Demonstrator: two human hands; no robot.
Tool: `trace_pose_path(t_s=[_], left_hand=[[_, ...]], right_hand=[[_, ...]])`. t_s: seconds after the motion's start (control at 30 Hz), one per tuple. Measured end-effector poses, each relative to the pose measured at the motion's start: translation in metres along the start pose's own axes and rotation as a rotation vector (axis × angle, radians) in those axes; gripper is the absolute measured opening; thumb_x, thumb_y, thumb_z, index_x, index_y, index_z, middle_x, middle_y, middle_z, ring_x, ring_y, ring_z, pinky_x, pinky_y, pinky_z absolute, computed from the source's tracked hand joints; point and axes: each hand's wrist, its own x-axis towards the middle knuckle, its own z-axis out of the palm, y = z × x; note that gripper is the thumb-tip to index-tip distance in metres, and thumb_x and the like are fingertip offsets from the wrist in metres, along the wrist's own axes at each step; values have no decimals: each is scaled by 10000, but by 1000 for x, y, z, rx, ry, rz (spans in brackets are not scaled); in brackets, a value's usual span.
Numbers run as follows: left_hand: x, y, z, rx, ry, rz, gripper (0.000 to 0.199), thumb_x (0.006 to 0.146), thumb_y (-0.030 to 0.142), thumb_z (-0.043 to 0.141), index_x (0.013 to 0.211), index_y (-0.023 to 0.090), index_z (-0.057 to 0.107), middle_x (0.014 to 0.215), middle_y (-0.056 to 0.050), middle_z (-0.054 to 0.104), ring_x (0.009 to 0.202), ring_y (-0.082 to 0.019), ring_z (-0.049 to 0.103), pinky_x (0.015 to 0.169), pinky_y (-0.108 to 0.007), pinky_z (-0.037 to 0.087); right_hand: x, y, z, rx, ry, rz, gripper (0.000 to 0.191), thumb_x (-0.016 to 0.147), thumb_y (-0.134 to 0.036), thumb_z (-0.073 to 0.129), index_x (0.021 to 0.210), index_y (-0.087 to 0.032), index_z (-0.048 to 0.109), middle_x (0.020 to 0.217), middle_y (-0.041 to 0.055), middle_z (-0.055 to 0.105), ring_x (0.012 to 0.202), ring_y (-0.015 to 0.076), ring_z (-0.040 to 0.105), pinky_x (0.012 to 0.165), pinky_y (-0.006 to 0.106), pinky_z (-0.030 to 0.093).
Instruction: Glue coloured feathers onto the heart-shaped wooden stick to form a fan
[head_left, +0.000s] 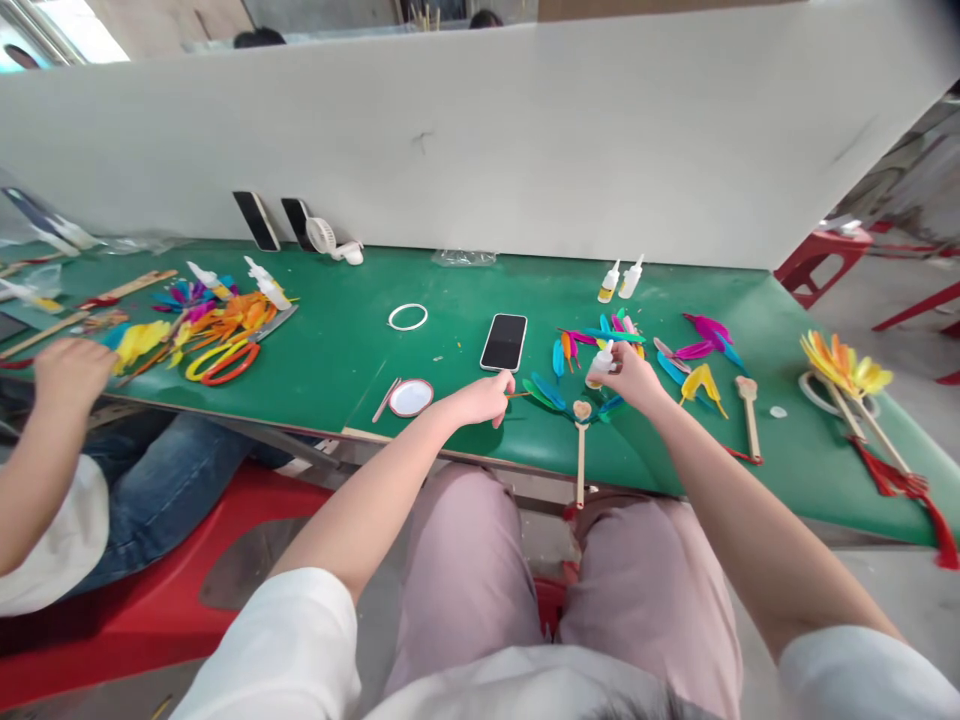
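My left hand is closed on a small orange feather whose tip sticks out to the right, just below the black phone. Between my hands, a wooden stick with a heart-shaped top lies near the table's front edge, with teal and blue feathers spread at its head. My right hand grips a small white glue bottle, just above and right of the heart. Loose coloured feathers lie around that bottle.
Two glue bottles stand near the partition. A small round dish and a white ring lie left. Another stick and a finished feather piece lie right. A co-worker's hand is far left, near scissors.
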Motion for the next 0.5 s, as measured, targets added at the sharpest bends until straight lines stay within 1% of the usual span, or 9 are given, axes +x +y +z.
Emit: trace_pose_path(t_s=[0.13,0.2,0.23,0.27,0.3,0.33,0.4,0.43,0.5], left_hand=[[1,6,-8,57,-52,-3,430,486,60,412,886,212,446,483,33,560,543,-185,518,493,-259,295],[1,11,-12,94,-69,9,417,495,66,412,884,208,454,493,22,564,545,-189,524,486,-259,294],[1,14,-14,127,-79,15,416,493,66,416,883,206,459,501,16,567,547,-191,525,480,-258,293],[0,18,-15,164,-90,22,418,488,66,422,881,204,462,508,11,570,548,-193,525,475,-257,291],[0,22,-17,199,-102,27,421,485,64,426,881,201,466,512,7,572,547,-194,526,472,-256,290],[0,27,-17,232,-118,30,423,487,61,428,884,200,469,514,5,576,544,-195,528,471,-255,293],[0,36,-18,281,-156,31,421,507,58,422,902,195,472,508,3,581,536,-197,536,477,-253,307],[0,40,-18,301,-169,35,419,523,59,419,918,190,472,505,1,584,534,-198,541,485,-253,318],[1,48,-17,340,-167,43,407,551,69,424,940,173,479,509,-10,594,538,-206,549,505,-259,342]], right_hand=[[-8,2,-6,63,-26,-22,698,482,-396,739,1079,-185,445,967,60,596,779,177,585,674,340,478],[-21,-7,-14,46,51,-99,770,497,-395,743,1166,-194,419,1040,83,583,901,205,561,722,353,472],[-29,-15,-18,36,145,-136,704,566,-404,707,1179,-204,425,1042,82,584,929,208,549,725,354,468],[-38,-27,-21,18,255,-169,568,657,-409,641,1156,-208,459,1006,76,596,913,202,549,720,353,464],[-46,-40,-22,-27,314,-229,403,739,-397,563,1095,-211,518,967,68,610,890,193,547,729,352,454],[-53,-54,-21,-91,295,-325,267,788,-373,509,988,-213,586,925,58,625,886,189,541,764,353,435],[-61,-82,-13,-235,108,-545,212,816,-340,483,806,-209,650,846,46,647,861,183,528,820,346,392],[-62,-94,-6,-301,27,-612,226,822,-329,478,778,-203,660,839,47,650,848,180,518,813,332,382],[-60,-110,10,-423,-97,-655,215,816,-317,494,790,-196,670,821,55,650,835,186,500,761,319,365]])
